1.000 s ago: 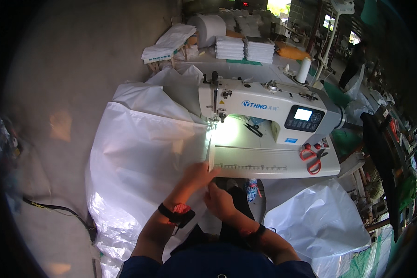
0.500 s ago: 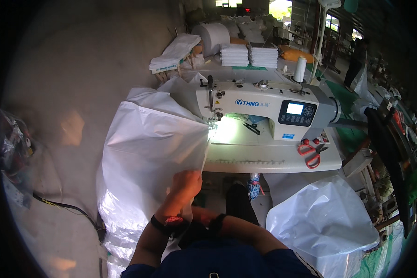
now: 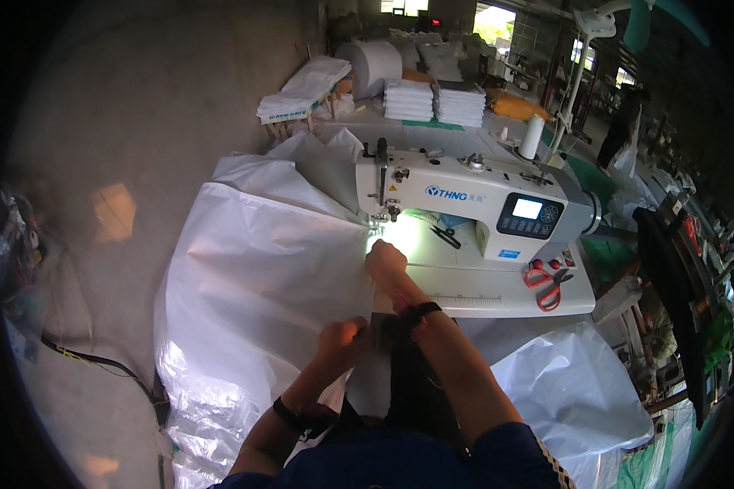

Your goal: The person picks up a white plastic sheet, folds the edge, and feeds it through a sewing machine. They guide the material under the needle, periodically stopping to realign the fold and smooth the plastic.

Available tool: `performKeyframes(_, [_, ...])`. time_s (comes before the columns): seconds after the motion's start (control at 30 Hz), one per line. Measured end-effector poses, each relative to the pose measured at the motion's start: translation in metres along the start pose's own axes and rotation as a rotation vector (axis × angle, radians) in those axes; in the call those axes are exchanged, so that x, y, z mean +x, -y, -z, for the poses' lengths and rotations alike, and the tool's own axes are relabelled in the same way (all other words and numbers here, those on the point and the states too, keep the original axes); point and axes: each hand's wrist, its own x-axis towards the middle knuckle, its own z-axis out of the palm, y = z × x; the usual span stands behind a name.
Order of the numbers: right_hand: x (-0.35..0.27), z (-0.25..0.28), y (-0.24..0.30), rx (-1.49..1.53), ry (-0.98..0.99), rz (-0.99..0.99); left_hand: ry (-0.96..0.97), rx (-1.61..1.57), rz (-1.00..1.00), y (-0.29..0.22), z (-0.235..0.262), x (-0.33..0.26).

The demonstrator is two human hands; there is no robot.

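Observation:
A large white plastic sheet (image 3: 245,253) hangs over the left side of the sewing machine (image 3: 457,191), its right edge running up to the lit needle area. My right hand (image 3: 386,262) is closed on that edge just in front of the presser foot. Lower down, my left hand (image 3: 341,342) is also closed, its fingers pinching the same edge close to my body. The fingertips of both hands are partly hidden, and glare blurs the spot under the needle.
Red-handled scissors (image 3: 546,289) and black thread snips (image 3: 445,236) lie on the machine bed. Another white sheet (image 3: 575,387) hangs at the right. Behind the machine stand a thread cone (image 3: 532,137), folded white stacks (image 3: 408,99) and a big white roll (image 3: 373,67). Someone (image 3: 620,130) is far right.
My right hand has come up from beside my lap to the sheet's edge near the needle. The left hand has shifted slightly right and down along the edge.

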Motion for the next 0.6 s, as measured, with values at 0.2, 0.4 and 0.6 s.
performKeyframes(0.2, [-0.011,-0.009,0.012,-0.206,0.159,0.059,0.033,-0.09,-0.006,0.013,-0.005,0.003])
performKeyframes(0.4, [-0.065,-0.015,0.022,-0.139,0.073,-0.038,-0.026,-0.331,0.056,0.042,-0.026,0.015])
performKeyframes(0.6, [-0.056,-0.008,0.016,-0.088,0.054,-0.022,0.089,-0.17,-0.072,0.04,0.001,0.017])
